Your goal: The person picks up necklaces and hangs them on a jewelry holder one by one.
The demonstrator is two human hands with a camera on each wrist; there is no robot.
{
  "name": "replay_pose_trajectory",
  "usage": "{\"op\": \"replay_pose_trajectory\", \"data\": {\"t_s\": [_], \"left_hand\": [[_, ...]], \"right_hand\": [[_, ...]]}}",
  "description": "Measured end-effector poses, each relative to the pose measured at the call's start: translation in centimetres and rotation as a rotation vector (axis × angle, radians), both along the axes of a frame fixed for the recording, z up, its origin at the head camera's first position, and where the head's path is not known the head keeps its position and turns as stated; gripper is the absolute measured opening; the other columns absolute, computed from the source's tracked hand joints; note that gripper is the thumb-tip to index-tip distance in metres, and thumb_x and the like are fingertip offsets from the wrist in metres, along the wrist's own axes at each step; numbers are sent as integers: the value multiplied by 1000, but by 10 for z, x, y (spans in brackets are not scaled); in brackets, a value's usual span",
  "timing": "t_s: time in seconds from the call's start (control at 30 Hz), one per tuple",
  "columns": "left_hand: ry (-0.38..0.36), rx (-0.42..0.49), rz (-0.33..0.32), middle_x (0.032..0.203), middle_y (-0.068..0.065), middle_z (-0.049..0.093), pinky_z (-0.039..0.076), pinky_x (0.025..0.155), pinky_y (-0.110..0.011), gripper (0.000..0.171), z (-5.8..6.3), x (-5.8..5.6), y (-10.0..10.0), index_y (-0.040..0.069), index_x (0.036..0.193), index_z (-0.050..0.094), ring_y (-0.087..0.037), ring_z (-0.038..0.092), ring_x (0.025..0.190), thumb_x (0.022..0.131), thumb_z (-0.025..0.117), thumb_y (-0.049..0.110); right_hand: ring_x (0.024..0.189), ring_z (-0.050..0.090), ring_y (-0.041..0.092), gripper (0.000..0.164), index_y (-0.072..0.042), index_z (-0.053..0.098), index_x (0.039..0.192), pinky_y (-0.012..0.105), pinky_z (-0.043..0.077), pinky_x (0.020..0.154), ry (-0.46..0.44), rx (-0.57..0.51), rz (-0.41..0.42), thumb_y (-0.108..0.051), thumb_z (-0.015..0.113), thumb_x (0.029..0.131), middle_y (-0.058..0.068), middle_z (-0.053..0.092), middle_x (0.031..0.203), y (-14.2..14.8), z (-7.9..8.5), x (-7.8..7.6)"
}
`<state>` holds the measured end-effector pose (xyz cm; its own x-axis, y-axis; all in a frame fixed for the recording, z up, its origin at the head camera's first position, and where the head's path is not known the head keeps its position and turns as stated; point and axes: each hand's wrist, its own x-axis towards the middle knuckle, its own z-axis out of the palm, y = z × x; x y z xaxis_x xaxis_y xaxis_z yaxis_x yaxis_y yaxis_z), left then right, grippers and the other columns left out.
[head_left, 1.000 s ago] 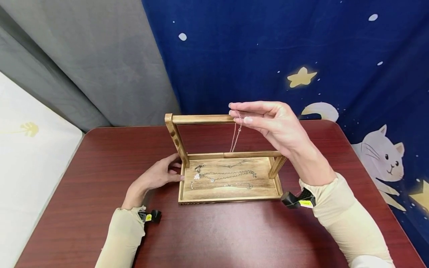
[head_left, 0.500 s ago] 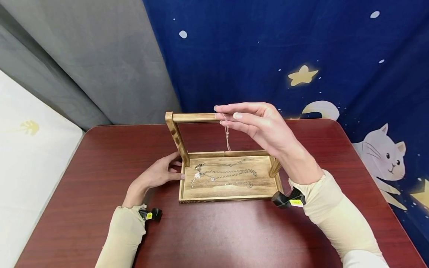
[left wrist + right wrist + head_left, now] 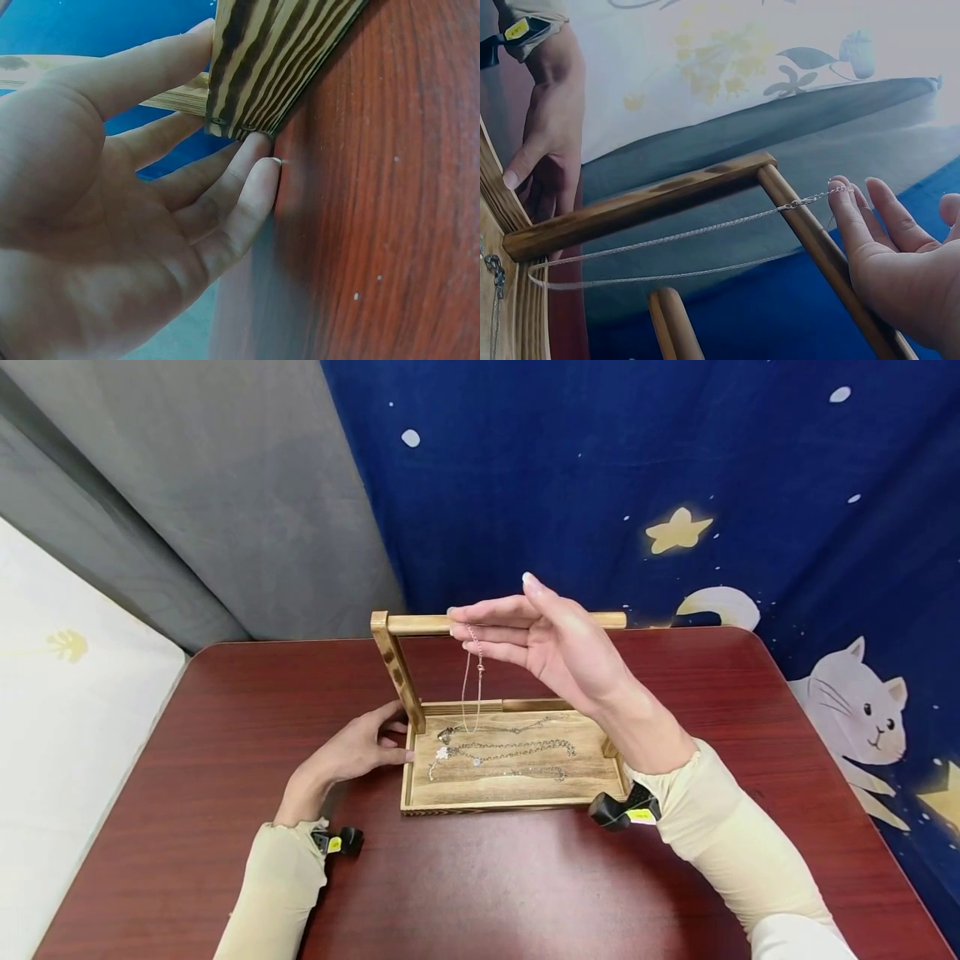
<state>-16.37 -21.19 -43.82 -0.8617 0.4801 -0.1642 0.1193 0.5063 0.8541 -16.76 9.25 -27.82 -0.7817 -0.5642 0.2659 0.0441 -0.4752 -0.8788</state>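
Note:
A wooden jewelry stand holds a tall bar (image 3: 420,624) on its left post, above a shallow tray (image 3: 465,792). My left hand (image 3: 356,747) grips the tray's left end, thumb on the rim and fingers around the corner by the post. My right hand (image 3: 555,643) is at the tall bar with fingers extended and thumb raised apart. A thin necklace (image 3: 480,669) hangs from those fingers in a long loop. In the right wrist view the chain (image 3: 667,235) runs from the fingertips (image 3: 840,196) past the bar. Several silver necklaces (image 3: 517,746) lie in the tray.
A short right post (image 3: 611,748) and a lower bar (image 3: 536,703) are partly hidden by the right forearm. The stand rests on a reddish-brown table (image 3: 480,885). Behind it hang a grey curtain (image 3: 225,485) and a blue curtain (image 3: 525,468).
My right hand has moved left along the tall bar with the necklace, and its thumb has lifted away from the fingers. The bar's right end now shows. The left hand stays put.

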Motion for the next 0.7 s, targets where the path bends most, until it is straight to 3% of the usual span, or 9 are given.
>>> {"op": "replay_pose_trajectory", "data": {"t_s": [0.47,0.7], "left_hand": [[-3,28,-5,127,-24,58,51,94,-45,71,-1,-1,-1,-3,145,40,-35,59,114,85,78,5],[-7,37,-3,127,-24,58,51,94,-46,70,-2,-1,0,-2,144,41,-35,59,113,85,78,5]], "right_hand": [[125,56,40,57,6,67,120,50,40,107,-36,27,79,-38,33,109,24,61,131,-20,-2,1],[126,54,41,59,14,60,125,49,40,108,-46,16,89,-37,36,108,28,59,131,-29,-6,1]]}}
